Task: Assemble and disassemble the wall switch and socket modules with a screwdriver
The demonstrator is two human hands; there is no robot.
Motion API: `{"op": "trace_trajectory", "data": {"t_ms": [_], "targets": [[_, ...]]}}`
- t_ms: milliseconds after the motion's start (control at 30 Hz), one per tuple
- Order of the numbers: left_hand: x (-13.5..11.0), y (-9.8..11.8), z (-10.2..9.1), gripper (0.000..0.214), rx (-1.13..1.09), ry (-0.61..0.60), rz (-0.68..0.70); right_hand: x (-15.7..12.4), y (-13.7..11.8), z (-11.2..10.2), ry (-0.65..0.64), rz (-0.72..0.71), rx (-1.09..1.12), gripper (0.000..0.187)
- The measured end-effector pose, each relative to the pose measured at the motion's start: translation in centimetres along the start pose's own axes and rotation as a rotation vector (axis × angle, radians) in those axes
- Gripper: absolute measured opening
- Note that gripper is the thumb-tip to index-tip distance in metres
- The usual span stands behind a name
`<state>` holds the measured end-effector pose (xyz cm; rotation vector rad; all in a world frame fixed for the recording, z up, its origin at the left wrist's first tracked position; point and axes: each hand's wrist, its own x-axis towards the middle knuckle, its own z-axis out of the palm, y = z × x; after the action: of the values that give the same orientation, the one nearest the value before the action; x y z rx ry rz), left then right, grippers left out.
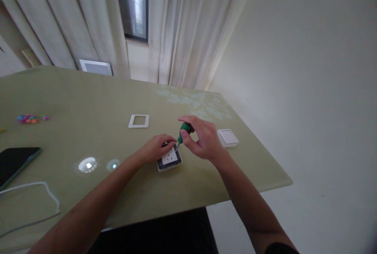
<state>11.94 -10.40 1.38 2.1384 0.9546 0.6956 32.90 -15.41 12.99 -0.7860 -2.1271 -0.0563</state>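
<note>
A wall socket (pixel 169 157) with a white face and dark surround sits in a white box near the table's front edge. My left hand (pixel 156 148) grips it from the left, with fingers across its far edge. In my right hand (pixel 203 138) is a screwdriver (pixel 185 130) with a green handle, closed between thumb and fingers. Its metal shaft slants down to the right side of the socket; the exact spot of the tip is too small to make out. A white square cover frame (pixel 139 121) lies flat beyond my left hand.
Right of my right hand is a white wall switch (pixel 227 137) on a box. On the left lie a tablet or phone (pixel 17 161), a white cable (pixel 44 185) and small colourful pieces (pixel 29 119). A wall (pixel 309 89) borders the right; curtains (pixel 191 26) hang behind the table (pixel 88 128).
</note>
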Motion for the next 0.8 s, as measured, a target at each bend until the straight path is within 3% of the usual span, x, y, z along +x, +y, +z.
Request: {"op": "trace_trajectory", "data": {"t_ms": [33, 167, 300, 367, 467, 567, 800], "targets": [[0.0, -0.1, -0.1, 0.033, -0.008, -0.004, -0.008, 0.5, 0.3, -0.1, -0.006, 0.008, -0.062, 0.017], [-0.3, -0.2, -0.1, 0.034, -0.044, -0.003, -0.052, 2.2, 1.3, -0.4, -0.075, 0.027, -0.269, 0.035], [-0.6, -0.2, -0.1, 0.036, -0.084, -0.009, -0.087, 3.1, 1.7, -1.3, -0.306, -0.049, -0.026, 0.017], [-0.6, -0.1, -0.1, 0.036, -0.102, -0.014, -0.099, 3.2, 1.9, -1.8, -0.363, -0.074, 0.087, 0.012], [-0.7, 0.4, -0.2, 0.037, -0.122, -0.026, -0.115, 3.2, 2.3, -2.4, -0.411, -0.113, 0.215, 0.023], [-0.8, 0.9, -0.3, 0.038, -0.133, -0.015, -0.138, 3.2, 2.6, -2.8, -0.457, -0.153, 0.271, 0.022], [-1.4, 1.1, -0.3, 0.039, -0.168, 0.015, -0.117, 3.1, 1.9, -4.0, -0.493, -0.019, 0.275, 0.05]]}}
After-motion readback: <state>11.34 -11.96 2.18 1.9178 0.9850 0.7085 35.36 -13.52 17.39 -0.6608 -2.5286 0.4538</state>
